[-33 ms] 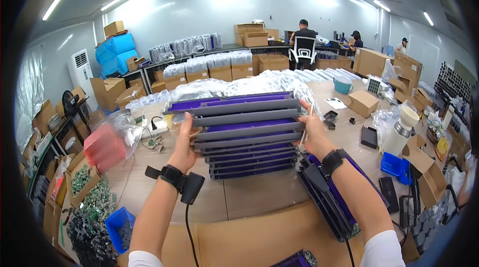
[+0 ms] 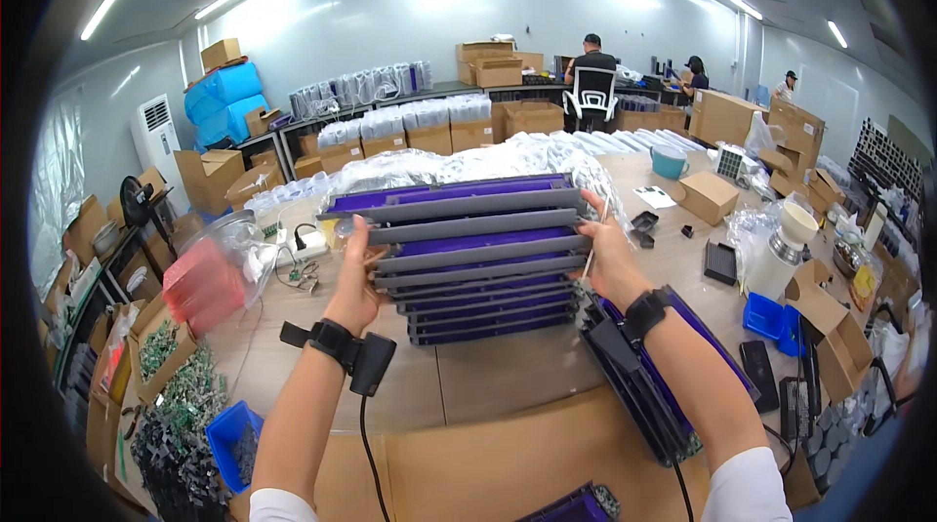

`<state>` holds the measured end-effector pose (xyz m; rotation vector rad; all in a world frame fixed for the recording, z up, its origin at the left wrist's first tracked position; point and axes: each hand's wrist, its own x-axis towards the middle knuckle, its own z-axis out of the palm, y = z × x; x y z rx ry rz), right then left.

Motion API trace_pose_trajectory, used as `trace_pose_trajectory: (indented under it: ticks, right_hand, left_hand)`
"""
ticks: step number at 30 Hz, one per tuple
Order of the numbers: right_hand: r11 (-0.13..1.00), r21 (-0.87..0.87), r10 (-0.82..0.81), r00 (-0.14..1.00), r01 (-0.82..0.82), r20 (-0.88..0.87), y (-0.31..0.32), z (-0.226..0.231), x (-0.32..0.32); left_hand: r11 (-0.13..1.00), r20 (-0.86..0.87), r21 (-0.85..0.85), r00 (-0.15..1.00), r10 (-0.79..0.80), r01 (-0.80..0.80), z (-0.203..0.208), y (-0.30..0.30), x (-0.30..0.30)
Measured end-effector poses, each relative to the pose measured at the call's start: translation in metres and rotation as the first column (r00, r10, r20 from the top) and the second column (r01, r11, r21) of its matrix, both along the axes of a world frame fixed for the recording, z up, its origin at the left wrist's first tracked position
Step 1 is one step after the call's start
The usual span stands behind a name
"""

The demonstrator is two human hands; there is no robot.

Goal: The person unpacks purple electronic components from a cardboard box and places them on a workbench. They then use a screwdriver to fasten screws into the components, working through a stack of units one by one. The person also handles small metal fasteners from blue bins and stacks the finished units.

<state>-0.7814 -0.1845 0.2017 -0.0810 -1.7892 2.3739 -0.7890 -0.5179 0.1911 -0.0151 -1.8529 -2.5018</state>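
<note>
A stack of long dark grey and purple panels (image 2: 478,247) is held up in front of me, over the middle of the table. My left hand (image 2: 353,278) grips its left end, thumb towards the top. At the opposite end, my right hand (image 2: 613,254) is closed around the panel edges. A thin pale stick or strip (image 2: 594,239) shows beside the right fingers. Both wrists wear black straps with cables. Under my right forearm lies another stack of similar panels (image 2: 634,381), set at a slant. Part of one more purple piece (image 2: 576,505) shows at the bottom edge.
Brown cardboard (image 2: 459,468) covers the near table. On the left are a blue bin (image 2: 234,444), small green boards (image 2: 190,381) and a red bag (image 2: 203,288). A blue tray (image 2: 766,315), a metal flask (image 2: 776,263) and a small carton (image 2: 708,198) stand right. Clear plastic wrap (image 2: 439,171) lies behind.
The panel stack and both hands sit very slightly further left and higher in the view. The grip looks the same.
</note>
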Motion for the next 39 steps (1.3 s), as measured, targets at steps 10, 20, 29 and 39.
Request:
trace_pose_trajectory:
  ticks: [10,20,29,39]
  right_hand:
    - [0.995,0.037,-0.086,0.990,0.091,-0.110,-0.048,-0.002,0.074]
    - [0.991,-0.129,-0.054,0.984,0.033,-0.170,-0.071,-0.064,0.121]
    - [0.994,-0.091,0.041,0.984,-0.058,-0.173,-0.067,-0.112,0.138]
    - [0.996,0.082,0.011,0.998,-0.016,0.068,-0.056,-0.094,0.165]
  left_hand:
    - [0.964,-0.032,0.126,0.970,0.241,-0.235,-0.013,-0.029,0.068]
    - [0.967,-0.159,0.101,0.956,0.246,-0.232,-0.043,-0.057,0.149]
    - [0.967,0.252,0.096,0.946,0.204,-0.235,-0.095,-0.073,0.194]
    - [0.983,0.139,-0.044,0.973,0.184,-0.179,-0.086,-0.063,0.228]
